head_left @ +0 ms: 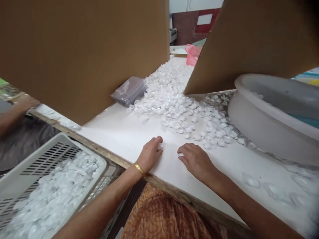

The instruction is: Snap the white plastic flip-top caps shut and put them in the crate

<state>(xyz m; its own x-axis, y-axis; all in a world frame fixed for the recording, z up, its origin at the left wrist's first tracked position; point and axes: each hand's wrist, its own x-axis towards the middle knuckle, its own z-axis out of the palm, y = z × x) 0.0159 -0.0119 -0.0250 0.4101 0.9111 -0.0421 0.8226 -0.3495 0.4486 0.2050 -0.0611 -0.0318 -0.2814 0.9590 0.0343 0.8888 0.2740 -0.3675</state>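
Note:
My left hand (149, 153), with a gold bracelet (140, 169) at its wrist, is closed on a small white plastic piece (161, 147) that shows between thumb and fingers. Across a short gap, my right hand (196, 161) pinches another white plastic piece (180, 154) between thumb and fingertips. Both hands are just above the white tabletop (109, 127), near its front edge. Beyond them spreads a heap of loose small white cup-shaped plastic pieces (169, 96). My fingers partly hide what each hand holds.
A big grey-white tub (264, 126) stands on the right. At lower left, a slotted crate (99, 164) contains many white pieces. Cardboard panels (82, 49) rise on both sides. A stack of clear plastic bags (131, 89) lies by the heap; a pink basket (191, 56) stands behind. Another person's arm (15, 114) shows at left.

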